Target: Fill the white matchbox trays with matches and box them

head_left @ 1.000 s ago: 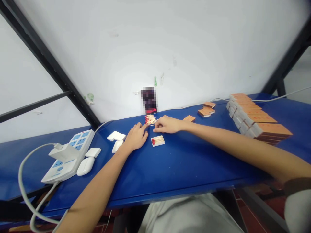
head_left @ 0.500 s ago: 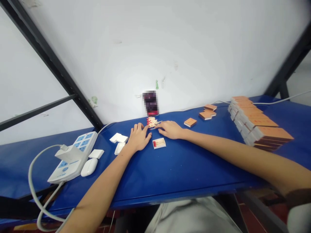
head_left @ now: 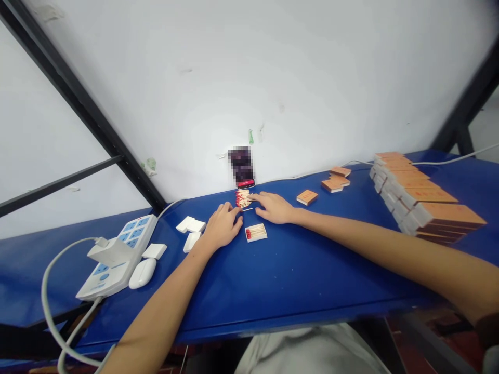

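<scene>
**Blue bench, white wall: two hands at a match pile**

Surface: blue table [head_left: 296,270] against a white wall, black frame bars at the sides.
Left hand [head_left: 221,227]: palm down, fingers spread, tips touching the loose matches [head_left: 243,199].
Right hand [head_left: 275,206]: flat, fingers extended onto the same pile, gripping nothing.
Open match tray [head_left: 256,232]: just in front, between both hands.

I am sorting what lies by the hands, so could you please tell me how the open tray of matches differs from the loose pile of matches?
The open tray of matches holds its sticks side by side in a white box; the loose pile of matches lies bare and jumbled. The tray sits nearer the person, untouched between both hands; the pile lies by the wall, at the right hand fingers. Both have red heads and rest on the blue table.
</scene>
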`<state>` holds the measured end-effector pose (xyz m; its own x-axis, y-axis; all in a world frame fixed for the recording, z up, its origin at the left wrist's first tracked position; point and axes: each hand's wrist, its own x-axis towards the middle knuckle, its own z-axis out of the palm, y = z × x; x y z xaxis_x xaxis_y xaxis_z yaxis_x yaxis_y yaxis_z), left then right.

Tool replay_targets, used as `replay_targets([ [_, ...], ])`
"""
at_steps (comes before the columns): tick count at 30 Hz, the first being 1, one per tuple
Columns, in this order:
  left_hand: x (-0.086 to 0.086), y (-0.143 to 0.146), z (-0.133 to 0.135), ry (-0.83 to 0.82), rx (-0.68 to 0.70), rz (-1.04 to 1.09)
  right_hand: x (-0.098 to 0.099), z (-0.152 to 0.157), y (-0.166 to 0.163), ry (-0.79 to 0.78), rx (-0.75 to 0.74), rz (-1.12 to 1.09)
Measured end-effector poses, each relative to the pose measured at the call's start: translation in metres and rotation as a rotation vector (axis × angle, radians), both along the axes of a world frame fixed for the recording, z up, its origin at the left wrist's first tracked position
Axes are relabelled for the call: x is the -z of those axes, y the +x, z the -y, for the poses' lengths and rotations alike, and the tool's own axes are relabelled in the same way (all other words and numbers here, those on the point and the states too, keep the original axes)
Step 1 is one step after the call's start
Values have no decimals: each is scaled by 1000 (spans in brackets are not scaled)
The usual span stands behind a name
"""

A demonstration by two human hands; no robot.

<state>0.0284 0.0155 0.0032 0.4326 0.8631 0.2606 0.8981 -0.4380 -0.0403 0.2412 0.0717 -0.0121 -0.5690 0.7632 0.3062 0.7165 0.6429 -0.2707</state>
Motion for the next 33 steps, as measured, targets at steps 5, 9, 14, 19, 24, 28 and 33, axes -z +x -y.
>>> replay_targets([
  [5,-1,1,1,9,28,-15,7,-18,3,-39,38,-193],
  [9,0,1,-1,6,25,-15,6,-30,5,25,-15,-193],
  [14,1,0,-2,1,24,-22,-4,-40,2,95,-271,-130],
  [19,1,0,0,0,16,-16,-11,-46,-5,106,-326,-85],
  [24,0,1,1,-5,13,-15,-6,-46,-11,148,-236,-50],
  [28,1,1,1,-8,11,-13,-4,-45,-12,198,-203,22],
  [33,2,1,0,-5,4,3,-10,-41,-13,239,-193,118],
])
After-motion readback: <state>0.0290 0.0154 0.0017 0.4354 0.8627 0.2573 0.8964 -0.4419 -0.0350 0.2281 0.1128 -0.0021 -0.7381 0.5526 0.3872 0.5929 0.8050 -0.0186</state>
